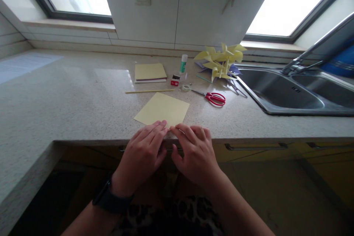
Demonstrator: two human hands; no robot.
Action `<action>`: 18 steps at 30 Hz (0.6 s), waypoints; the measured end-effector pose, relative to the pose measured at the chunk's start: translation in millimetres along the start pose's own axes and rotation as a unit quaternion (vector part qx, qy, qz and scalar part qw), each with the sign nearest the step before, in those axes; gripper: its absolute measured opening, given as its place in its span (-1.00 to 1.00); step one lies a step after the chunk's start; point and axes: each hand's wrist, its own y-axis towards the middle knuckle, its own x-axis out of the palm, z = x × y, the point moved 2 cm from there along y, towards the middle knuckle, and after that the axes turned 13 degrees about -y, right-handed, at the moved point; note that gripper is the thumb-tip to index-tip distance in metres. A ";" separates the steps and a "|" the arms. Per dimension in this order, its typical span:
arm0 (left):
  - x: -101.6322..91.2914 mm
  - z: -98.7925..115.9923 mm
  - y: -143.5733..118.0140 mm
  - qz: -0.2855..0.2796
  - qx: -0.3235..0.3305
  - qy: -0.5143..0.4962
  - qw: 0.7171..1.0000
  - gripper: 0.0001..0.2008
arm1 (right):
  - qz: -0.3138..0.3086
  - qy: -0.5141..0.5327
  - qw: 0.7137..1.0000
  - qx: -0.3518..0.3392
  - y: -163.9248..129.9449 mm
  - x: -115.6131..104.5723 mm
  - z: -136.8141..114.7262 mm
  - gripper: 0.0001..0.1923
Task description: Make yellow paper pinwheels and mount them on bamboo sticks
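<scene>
A pale yellow square of paper [163,108] lies on the speckled countertop [83,96], turned like a diamond. My left hand [142,155] and my right hand [195,153] rest side by side at the counter's front edge, fingertips pressing on the paper's near corner. The fingers are stretched out flat, not curled around anything. A dark band sits on my left wrist.
Behind the paper lie a thin yellow stick [149,91], a stack of yellow sheets [150,72], a small red box [175,80], a glue stick [183,63], a tape roll [186,87] and red scissors [214,98]. Yellow paper pinwheels [221,61] stand beside the steel sink [290,92].
</scene>
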 end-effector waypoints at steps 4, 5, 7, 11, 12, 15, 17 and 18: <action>0.8 0.0 -0.1 -0.001 -0.001 -0.002 1.000 -0.60 | -0.005 0.005 1.000 0.000 1.2 -0.6 -0.3 -0.62; 0.9 0.1 -0.1 -0.001 -0.001 -0.003 1.000 -0.61 | -0.002 0.008 1.000 0.001 1.5 -0.8 -0.2 -0.63; 0.6 0.4 -0.4 -0.002 -0.001 -0.004 1.000 -0.62 | 0.005 0.011 1.000 0.001 1.9 -0.9 0.1 -0.65; -0.4 0.1 -1.5 -0.003 -0.003 -0.009 1.000 -0.61 | 0.006 0.015 1.000 -0.001 1.9 -0.4 0.3 -0.67; -0.5 0.0 -1.6 -0.001 -0.004 -0.010 1.000 -0.62 | 0.005 0.014 1.000 -0.002 1.9 -0.2 0.2 -0.67; -0.2 -0.1 -1.0 0.002 -0.003 -0.012 1.000 -0.62 | 0.008 0.007 1.000 -0.004 1.7 0.5 -0.2 -0.66; 0.3 0.2 -0.1 0.003 -0.003 -0.013 1.000 -0.60 | 0.009 0.003 1.000 -0.005 1.5 1.2 -0.3 -0.64; 0.5 0.3 0.4 0.003 -0.004 -0.013 1.000 -0.58 | 0.009 0.002 1.000 -0.005 1.4 1.5 -0.2 -0.63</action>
